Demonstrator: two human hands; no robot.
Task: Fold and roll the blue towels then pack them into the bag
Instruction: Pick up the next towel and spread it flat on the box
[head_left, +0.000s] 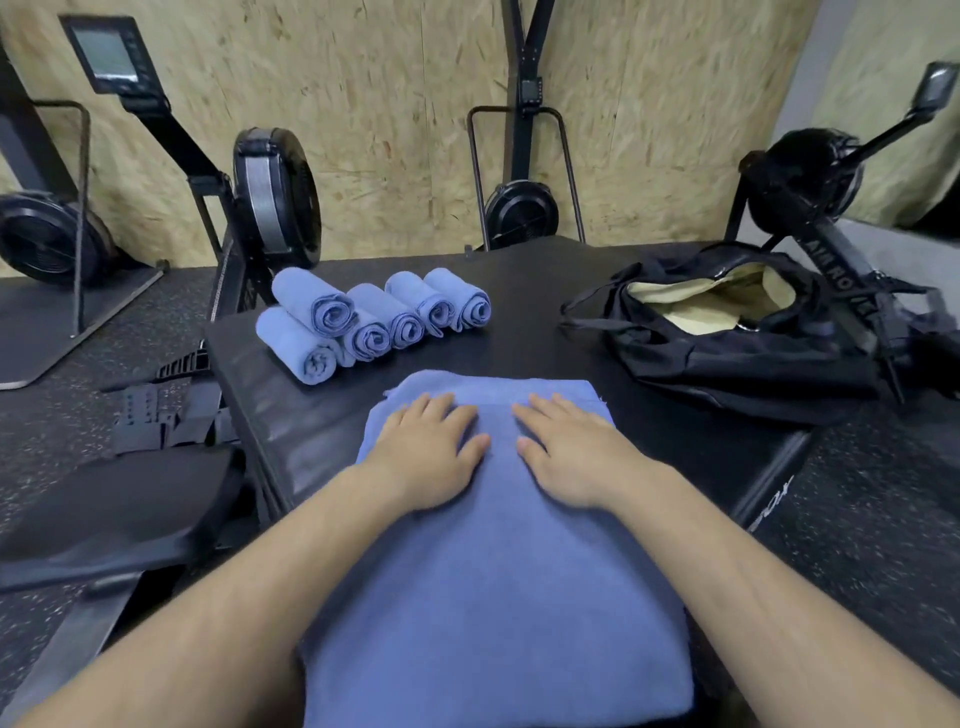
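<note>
A folded blue towel (498, 587) lies lengthwise on the black padded box (550, 291) in front of me. My left hand (426, 452) and my right hand (571, 452) press flat on its far end, fingers straight, side by side. Several rolled blue towels (374, 322) sit in a cluster at the box's far left, one stacked on top of the others. A black duffel bag (727, 338) with a tan lining lies unzipped at the far right of the box.
Rowing machines (270, 197) stand left of the box, and one (810, 176) stands right behind the bag, with another machine (519, 208) against the chipboard wall. A black rower seat (114, 509) is close by at my left. Speckled rubber floor surrounds the box.
</note>
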